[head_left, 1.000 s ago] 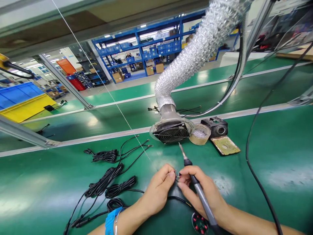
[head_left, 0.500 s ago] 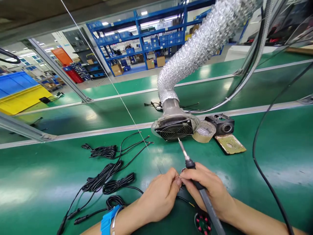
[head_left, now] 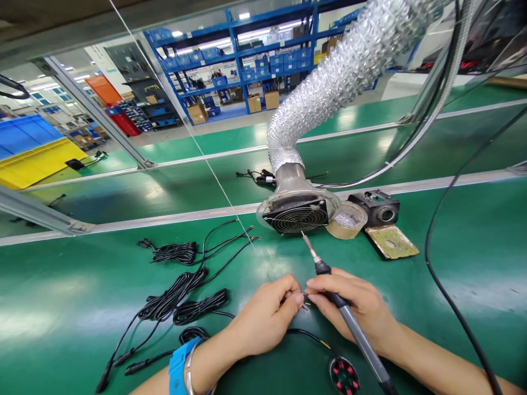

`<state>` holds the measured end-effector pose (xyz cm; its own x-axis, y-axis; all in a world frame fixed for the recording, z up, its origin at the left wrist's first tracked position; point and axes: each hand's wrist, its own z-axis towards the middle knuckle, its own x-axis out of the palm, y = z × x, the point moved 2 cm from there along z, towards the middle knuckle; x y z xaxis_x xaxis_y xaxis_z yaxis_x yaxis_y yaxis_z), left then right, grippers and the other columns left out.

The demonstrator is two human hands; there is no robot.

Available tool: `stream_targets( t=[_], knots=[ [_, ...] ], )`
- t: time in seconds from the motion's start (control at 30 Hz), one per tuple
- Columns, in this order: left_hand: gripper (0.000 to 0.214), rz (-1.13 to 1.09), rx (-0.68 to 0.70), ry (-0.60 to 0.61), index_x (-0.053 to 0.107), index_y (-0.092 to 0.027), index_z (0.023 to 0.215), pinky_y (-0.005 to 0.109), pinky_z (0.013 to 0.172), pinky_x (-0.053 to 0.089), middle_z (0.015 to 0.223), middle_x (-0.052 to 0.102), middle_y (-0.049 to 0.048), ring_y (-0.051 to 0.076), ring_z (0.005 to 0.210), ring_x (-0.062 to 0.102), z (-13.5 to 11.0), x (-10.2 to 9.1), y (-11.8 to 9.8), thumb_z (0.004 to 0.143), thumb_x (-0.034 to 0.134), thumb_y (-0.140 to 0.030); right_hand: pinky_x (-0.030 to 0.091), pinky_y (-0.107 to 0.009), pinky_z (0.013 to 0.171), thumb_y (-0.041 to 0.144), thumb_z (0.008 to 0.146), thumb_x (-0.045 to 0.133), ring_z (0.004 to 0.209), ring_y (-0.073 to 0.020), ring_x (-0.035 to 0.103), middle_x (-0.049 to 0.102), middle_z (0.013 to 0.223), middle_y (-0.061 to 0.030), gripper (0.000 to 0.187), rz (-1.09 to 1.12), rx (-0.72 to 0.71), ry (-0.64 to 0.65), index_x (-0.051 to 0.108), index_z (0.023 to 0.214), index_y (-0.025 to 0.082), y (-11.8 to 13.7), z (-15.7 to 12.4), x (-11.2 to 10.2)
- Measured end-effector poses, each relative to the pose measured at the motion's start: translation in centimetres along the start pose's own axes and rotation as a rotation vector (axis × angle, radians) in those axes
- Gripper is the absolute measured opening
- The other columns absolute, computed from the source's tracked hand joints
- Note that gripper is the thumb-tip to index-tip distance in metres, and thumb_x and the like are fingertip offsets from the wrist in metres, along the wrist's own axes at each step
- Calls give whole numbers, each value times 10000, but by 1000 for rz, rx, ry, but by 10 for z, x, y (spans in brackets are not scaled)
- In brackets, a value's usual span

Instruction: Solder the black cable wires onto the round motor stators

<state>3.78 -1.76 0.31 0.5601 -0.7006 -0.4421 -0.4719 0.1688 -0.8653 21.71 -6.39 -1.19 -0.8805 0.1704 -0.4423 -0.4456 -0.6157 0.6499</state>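
My left hand (head_left: 269, 315), with a blue band (head_left: 181, 362) on its wrist, is closed in a pinch on thin wire ends (head_left: 306, 300) that stick out past the thumb. My right hand (head_left: 358, 307) is wrapped round a soldering iron (head_left: 357, 328), whose metal tip points away, up in front of a fan grille. Its thumb and forefinger also meet close to the wires; whether they grip one is hidden. Below my hands, a black cable (head_left: 307, 332) with a yellow part runs toward a round black piece with red parts (head_left: 345, 375).
Several coiled black cables (head_left: 181, 296) lie on the green bench at left. A fume extractor fan (head_left: 297, 218) hangs ahead from a silver duct (head_left: 325, 88). To its right are a tape roll (head_left: 346, 220), a black iron stand (head_left: 376, 208) and a yellow sponge (head_left: 391, 241).
My fingertips have moved slightly apart, and the wire ends between them now show. The soldering iron has shifted a little to the right with my right hand.
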Motion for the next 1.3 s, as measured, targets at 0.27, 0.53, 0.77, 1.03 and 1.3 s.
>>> stream_targets(
  t=[0.27, 0.53, 0.77, 1.03, 1.3],
  knots=[
    [275, -331, -59, -40, 505, -167, 754, 245, 600, 281, 682, 420, -42, 112, 642, 338, 18, 3, 15, 910, 512, -393, 503, -274, 636, 68, 904, 559, 718, -146, 587, 716, 910, -30, 272, -34, 42, -6, 608, 1121, 225, -4, 1, 3],
    [219, -308, -137, -137, 531, -169, 751, 244, 587, 295, 668, 451, -30, 119, 628, 361, 22, 6, 20, 863, 504, -356, 513, -245, 655, 170, 942, 545, 718, -138, 626, 693, 884, -9, 386, -56, 212, -49, 553, 1317, 263, 6, -6, -34],
    [221, -280, -169, -144, 547, -169, 764, 243, 607, 308, 686, 472, -26, 123, 648, 384, 19, 7, 22, 877, 486, -349, 482, -230, 607, 156, 899, 555, 768, -152, 627, 689, 907, 7, 255, 2, 274, -74, 643, 1084, 307, 5, -12, -48],
    [223, -289, -168, -138, 551, -168, 769, 241, 630, 324, 706, 496, -27, 122, 668, 413, 19, 7, 21, 893, 489, -343, 477, -252, 602, 112, 869, 532, 716, -157, 617, 697, 870, 4, 262, 19, 251, -33, 642, 1041, 276, 4, -12, -45],
    [245, -279, -176, -129, 540, -170, 762, 238, 601, 297, 675, 445, -42, 114, 638, 371, 18, 7, 18, 905, 487, -362, 425, -268, 553, 92, 872, 513, 631, -138, 561, 657, 806, 3, 265, 76, 258, -1, 645, 1042, 247, 7, -11, -43]
  ],
)
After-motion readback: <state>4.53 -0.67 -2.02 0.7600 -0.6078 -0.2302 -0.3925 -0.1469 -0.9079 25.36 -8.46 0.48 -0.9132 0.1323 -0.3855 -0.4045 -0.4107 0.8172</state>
